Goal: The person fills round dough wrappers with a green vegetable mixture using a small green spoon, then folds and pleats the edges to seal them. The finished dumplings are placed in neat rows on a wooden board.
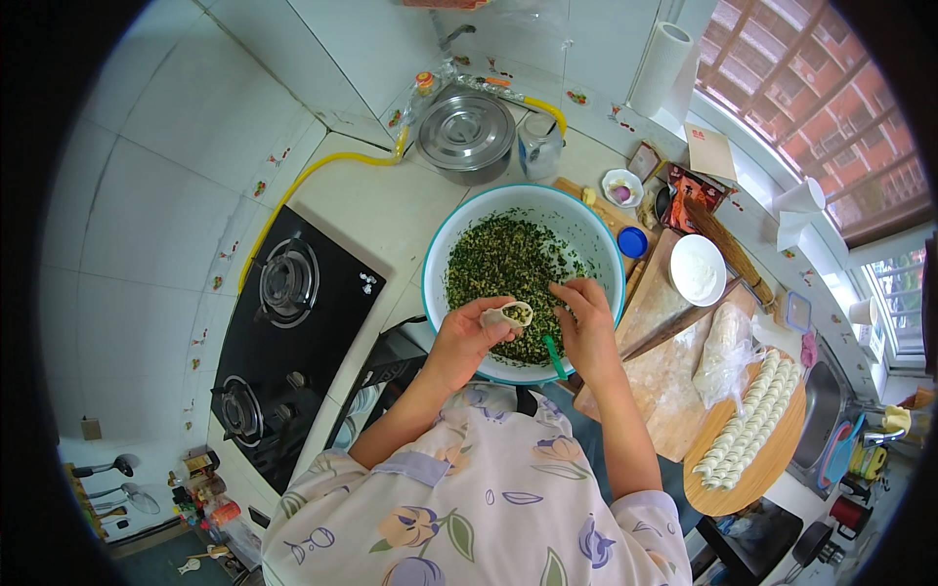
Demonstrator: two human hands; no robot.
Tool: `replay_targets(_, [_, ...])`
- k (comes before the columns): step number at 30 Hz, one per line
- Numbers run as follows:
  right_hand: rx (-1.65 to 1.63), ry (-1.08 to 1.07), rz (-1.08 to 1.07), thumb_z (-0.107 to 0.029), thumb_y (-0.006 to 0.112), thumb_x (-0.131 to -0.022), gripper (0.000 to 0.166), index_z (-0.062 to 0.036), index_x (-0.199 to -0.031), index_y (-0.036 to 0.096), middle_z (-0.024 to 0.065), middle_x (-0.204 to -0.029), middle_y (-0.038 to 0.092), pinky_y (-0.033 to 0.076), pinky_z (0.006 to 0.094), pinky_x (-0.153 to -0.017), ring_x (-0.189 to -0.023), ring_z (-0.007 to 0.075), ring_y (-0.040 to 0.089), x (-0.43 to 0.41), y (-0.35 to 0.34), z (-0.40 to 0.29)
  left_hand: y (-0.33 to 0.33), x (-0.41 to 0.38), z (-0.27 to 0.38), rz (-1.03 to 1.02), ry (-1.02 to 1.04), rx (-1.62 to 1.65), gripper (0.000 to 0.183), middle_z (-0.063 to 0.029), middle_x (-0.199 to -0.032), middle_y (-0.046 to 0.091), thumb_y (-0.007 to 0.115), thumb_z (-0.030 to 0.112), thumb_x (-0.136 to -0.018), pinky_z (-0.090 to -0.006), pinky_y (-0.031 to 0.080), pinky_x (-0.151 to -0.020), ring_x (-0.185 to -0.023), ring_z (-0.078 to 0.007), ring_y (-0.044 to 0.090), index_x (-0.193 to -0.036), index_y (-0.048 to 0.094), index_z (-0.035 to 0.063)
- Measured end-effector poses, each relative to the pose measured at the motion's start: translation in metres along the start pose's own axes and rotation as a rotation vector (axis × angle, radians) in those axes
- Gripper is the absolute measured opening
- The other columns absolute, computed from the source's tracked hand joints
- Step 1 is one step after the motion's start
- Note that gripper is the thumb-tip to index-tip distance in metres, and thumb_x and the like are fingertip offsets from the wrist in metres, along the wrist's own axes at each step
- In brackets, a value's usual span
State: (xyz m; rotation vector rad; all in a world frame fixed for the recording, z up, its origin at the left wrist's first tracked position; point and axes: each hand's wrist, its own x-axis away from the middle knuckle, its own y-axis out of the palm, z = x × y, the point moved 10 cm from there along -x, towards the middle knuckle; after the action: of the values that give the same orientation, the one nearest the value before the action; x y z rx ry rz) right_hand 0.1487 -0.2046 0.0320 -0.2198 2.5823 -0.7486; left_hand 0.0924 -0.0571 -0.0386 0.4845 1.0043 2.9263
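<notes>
My left hand [473, 337] holds a dumpling wrapper [498, 317], cupped around a bit of chopped green and yellow filling [518, 315]. Just to its right, my right hand [586, 322] hovers with thumb and fingers apart and nothing visible between them. Both hands are over a large white basin [434, 267] with a teal rim. A mass of chopped green filling [498, 256] covers much of its inside. The green handle [555, 357] of a utensil leans on the basin's near side, below my right hand; its other end is hidden in the filling.
Right of the basin, a floured wooden board [659, 366] carries a rolling pin [681, 322], a bowl of flour [698, 269] and bagged dough [722, 351]. Rows of folded dumplings [747, 425] lie on a round board [777, 454]. A gas hob [293, 337] is left; a lidded steel pot [465, 135] stands behind.
</notes>
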Motion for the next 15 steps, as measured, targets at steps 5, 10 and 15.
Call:
replay_targets(5, [-0.308, 0.253, -0.207, -0.005, 0.067, -0.076, 0.03, -0.0007, -0.105, 0.06, 0.0128, -0.098, 0.057, 0.045, 0.0338, -0.078, -0.086, 0.0263, 0.055, 0.007, 0.015, 0.004, 0.005, 0.004, 0.002, -0.006, 0.011, 0.035, 0.035, -0.0111, -0.107, 0.061, 0.061, 0.004, -0.084, -0.0287, 0.05, -0.084, -0.093, -0.0174, 0.061, -0.119, 0.053, 0.0])
replay_targets(10, [-0.423, 0.06, -0.192, -0.01, 0.074, -0.071, 0.043, -0.0003, -0.11, 0.058, 0.0102, -0.1, 0.056, 0.046, 0.0318, -0.074, -0.087, 0.0226, 0.055, 0.002, 0.014, -0.037, 0.013, 0.007, 0.004, -0.027, 0.028, 0.042, 0.033, -0.0112, -0.106, 0.061, 0.06, 0.007, -0.086, -0.0292, 0.05, -0.084, -0.094, -0.0166, 0.061, -0.118, 0.053, 0.0002])
replay_targets(15, [-0.39, 0.117, -0.207, -0.004, 0.072, -0.07, 0.034, -0.0012, -0.102, 0.062, 0.009, -0.093, 0.056, 0.045, 0.0299, -0.07, -0.079, 0.0196, 0.052, 0.005, 0.019, -0.037, 0.02, 0.011, 0.008, -0.063, 0.053, 0.045, 0.028, -0.0103, -0.104, 0.061, 0.059, 0.009, -0.088, -0.0289, 0.05, -0.084, -0.093, -0.0152, 0.061, -0.113, 0.053, 0.0004])
